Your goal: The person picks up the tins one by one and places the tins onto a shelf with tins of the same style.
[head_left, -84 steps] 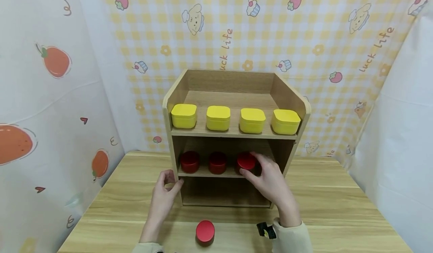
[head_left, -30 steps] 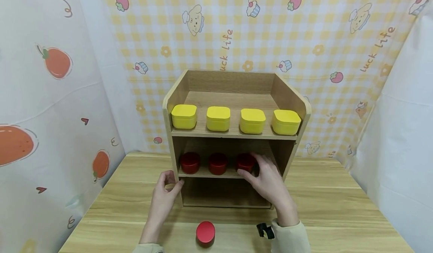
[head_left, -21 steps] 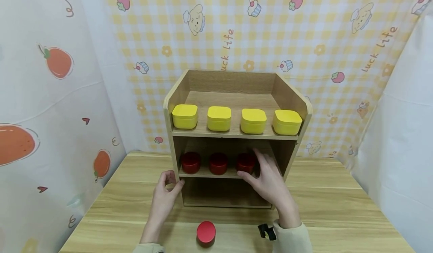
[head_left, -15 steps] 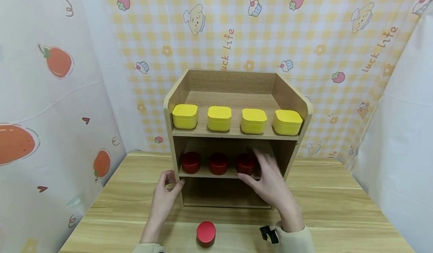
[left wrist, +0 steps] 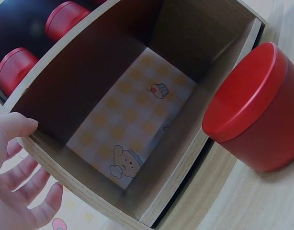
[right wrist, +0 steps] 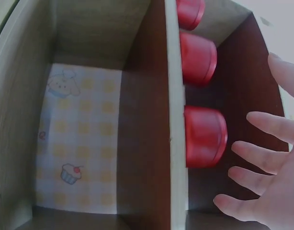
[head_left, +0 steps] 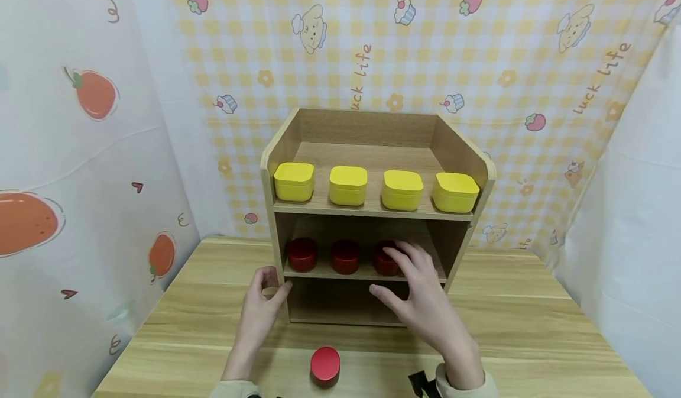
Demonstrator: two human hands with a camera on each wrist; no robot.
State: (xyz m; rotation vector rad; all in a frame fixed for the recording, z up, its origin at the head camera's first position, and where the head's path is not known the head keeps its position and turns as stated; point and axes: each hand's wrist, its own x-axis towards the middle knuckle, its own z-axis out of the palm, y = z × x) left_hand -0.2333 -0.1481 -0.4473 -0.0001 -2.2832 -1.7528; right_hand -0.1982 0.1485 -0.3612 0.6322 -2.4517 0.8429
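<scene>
My left hand grips the left side panel of a small wooden shelf unit, the thumb on its front edge and the fingers along the outside. On its middle shelf three round red lidded jars stand in a row. Just in front of the right-hand red jar, my right hand spreads its fingers and holds nothing. In the head view that hand partly covers the jar; the right wrist view shows a gap between fingertips and jar. Another red jar stands on the table before the unit.
Several yellow lidded boxes line the top shelf's front edge. The bottom compartment shows a patterned cloth through its back in the wrist views. A light wooden table carries the unit, and printed cloth hangs behind and at the sides.
My right hand has let go of the right-hand red jar and drawn back toward me, fingers spreading. That jar has settled in line with the other two. The left hand stays on the panel.
</scene>
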